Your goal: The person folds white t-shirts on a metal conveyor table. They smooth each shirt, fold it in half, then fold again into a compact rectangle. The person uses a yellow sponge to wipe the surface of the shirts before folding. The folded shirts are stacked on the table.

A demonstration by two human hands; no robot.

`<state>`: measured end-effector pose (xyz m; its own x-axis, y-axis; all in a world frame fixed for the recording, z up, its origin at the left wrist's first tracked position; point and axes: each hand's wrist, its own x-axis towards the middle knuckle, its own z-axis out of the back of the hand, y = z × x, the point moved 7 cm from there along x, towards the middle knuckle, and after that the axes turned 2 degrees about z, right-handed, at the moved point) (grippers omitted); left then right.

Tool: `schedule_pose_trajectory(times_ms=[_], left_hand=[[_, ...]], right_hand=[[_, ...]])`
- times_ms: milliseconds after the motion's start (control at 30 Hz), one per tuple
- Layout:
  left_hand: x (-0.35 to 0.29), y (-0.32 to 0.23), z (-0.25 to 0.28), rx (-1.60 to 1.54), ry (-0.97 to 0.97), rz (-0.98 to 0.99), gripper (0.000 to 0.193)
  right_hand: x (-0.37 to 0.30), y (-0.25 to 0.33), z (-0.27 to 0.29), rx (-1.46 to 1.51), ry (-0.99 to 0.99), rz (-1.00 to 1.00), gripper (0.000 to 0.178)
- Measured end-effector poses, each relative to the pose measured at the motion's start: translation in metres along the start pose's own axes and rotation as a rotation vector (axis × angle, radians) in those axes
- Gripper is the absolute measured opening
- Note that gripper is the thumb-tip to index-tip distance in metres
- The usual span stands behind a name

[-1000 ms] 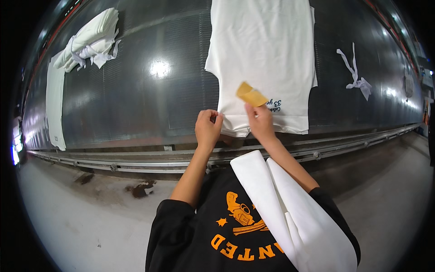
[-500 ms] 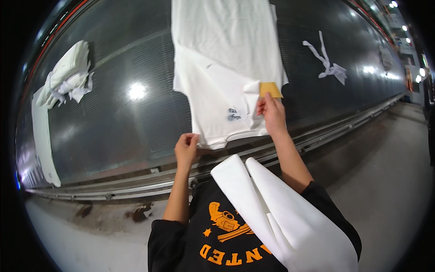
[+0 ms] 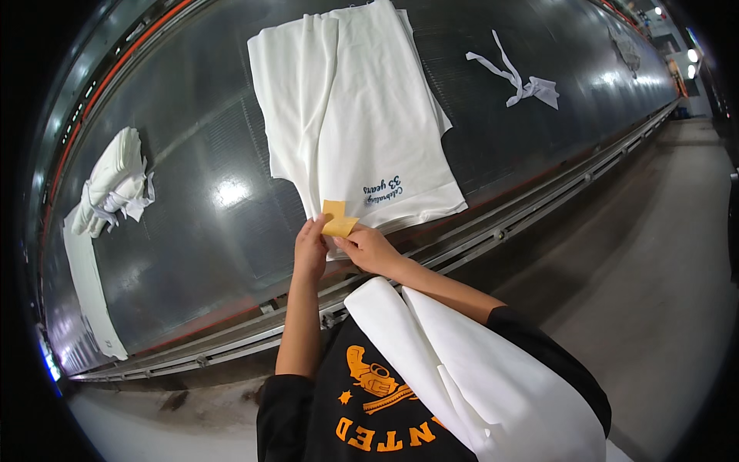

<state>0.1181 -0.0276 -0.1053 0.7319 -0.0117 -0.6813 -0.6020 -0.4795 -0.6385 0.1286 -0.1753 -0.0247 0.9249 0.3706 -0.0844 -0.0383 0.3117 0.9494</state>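
Observation:
A stack of white shirt-shaped fabric panels [image 3: 377, 108] lies on the dark table, its near edge toward me. Dark print shows near that edge on the top panel, and a loose fold runs lengthwise along the left part. Over the near left corner is a bent yellow paper slip [image 3: 336, 219]. My left hand [image 3: 310, 250] pinches the slip's left side, close to the fabric edge. My right hand [image 3: 368, 248] is closed at the slip's lower right part, thumb against it; its other fingertips are partly hidden.
A tied white fabric bundle [image 3: 115, 181] and a long white strip [image 3: 92, 285] lie at the left. Knotted white ties [image 3: 527, 88] rest at the right. A metal rail [image 3: 469, 244] runs along the table's front. Rolled white fabric [image 3: 493, 369] lies against my chest.
My right hand has brought the yellow slip left to my left hand, and both now hold it. The lifted top panel has come down rightward, showing its print. The view has shifted.

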Motion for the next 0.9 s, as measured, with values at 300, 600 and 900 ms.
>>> schedule_pose_trajectory(times_ms=[300,600,900], left_hand=[[-0.005,-0.005,-0.008,-0.110,-0.188,-0.056,0.020],[-0.004,0.031,0.026,0.167,-0.127,-0.072,0.017],[-0.017,0.027,0.019,0.253,-0.178,-0.242,0.018]], right_hand=[[-0.021,-0.037,0.056,1.107,-0.261,-0.493,0.031],[-0.214,-0.051,0.287,-0.490,-0.958,-0.171,0.035],[-0.298,-0.084,0.274,-0.346,-1.064,-0.440,0.042]])
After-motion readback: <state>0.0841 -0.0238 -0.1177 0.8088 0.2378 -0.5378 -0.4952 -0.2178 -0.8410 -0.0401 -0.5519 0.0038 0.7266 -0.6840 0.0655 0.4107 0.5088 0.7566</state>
